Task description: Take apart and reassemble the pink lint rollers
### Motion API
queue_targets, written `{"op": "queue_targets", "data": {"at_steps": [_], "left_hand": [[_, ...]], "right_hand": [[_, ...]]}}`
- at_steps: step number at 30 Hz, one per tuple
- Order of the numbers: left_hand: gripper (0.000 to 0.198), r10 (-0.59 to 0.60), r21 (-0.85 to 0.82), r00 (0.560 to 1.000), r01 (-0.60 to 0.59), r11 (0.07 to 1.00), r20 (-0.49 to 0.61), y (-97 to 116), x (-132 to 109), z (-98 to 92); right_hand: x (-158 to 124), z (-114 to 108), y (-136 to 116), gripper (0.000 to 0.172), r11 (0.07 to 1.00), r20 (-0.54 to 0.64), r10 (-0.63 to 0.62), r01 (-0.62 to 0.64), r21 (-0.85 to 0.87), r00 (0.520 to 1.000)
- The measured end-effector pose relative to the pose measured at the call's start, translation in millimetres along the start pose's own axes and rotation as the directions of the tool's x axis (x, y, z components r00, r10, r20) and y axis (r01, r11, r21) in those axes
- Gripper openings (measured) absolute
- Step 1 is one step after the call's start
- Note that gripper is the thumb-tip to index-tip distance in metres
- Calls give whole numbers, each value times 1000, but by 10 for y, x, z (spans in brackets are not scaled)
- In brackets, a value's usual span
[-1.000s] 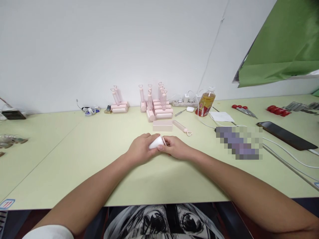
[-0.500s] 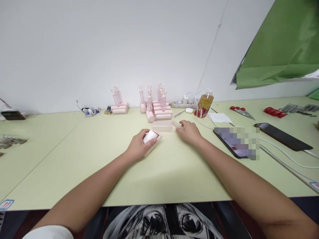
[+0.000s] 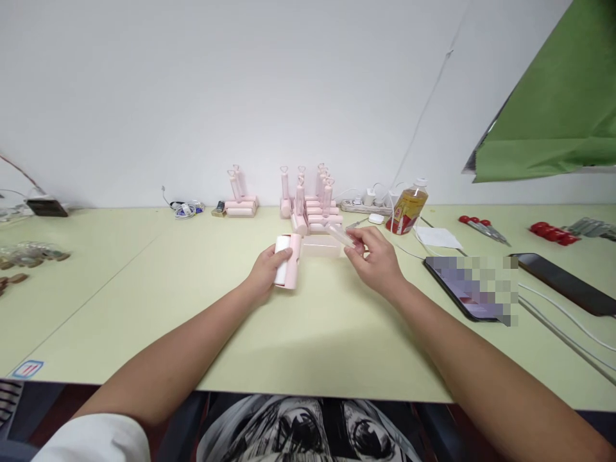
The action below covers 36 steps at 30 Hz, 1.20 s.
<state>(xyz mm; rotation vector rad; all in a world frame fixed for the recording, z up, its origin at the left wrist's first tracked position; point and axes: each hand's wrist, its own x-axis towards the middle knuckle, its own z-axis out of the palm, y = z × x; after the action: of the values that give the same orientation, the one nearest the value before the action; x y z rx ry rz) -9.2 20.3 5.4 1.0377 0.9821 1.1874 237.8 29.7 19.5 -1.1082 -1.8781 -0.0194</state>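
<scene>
My left hand (image 3: 264, 271) is wrapped round a lint roller (image 3: 292, 264), a white sticky roll in a pink shell, tilted upright just above the table. My right hand (image 3: 379, 258) pinches one end of a translucent pinkish tube (image 3: 339, 233), likely a handle, which points up and left. Between the two hands, a pale pink, partly see-through long piece (image 3: 318, 246) lies on the table. Behind it several pink rollers (image 3: 323, 220) lie close together, and among them stand upright handles (image 3: 300, 196) with heart-shaped loops.
At the back left is a smaller group of pink rollers (image 3: 240, 208). A drink bottle (image 3: 407, 206), a power strip (image 3: 360, 206) and a white case (image 3: 376, 219) stand at the back right. Nearer lie a phone (image 3: 464, 289), a dark phone (image 3: 561, 282) and white cables.
My left hand has turned the lint roller more upright. My right hand has raised the translucent tube off the table. The view has shifted slightly left.
</scene>
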Motion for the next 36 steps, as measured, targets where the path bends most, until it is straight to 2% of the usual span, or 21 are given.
{"op": "queue_targets", "data": {"at_steps": [4,7,13,27,36], "left_hand": [[41,-18,-214,1000,22,977,20,52,-9,-3],[41,-16,-276,997,37,960,76,91,-42,-2],[52,15,-272,990,23,962,138,96,-77,-7],[52,0,-277,994,31,960,110,104,-94,15],[39,15,-196,1000,-19,980,-18,18,-17,-10]], "right_hand": [[-96,-24,-276,24,988,29,-121,117,102,992],[-134,-10,-351,24,978,54,-169,161,133,984],[-167,43,-348,24,968,75,-194,178,180,978],[-174,100,-346,23,965,185,-221,187,186,957],[-166,77,-336,25,983,259,-169,144,113,951]]}}
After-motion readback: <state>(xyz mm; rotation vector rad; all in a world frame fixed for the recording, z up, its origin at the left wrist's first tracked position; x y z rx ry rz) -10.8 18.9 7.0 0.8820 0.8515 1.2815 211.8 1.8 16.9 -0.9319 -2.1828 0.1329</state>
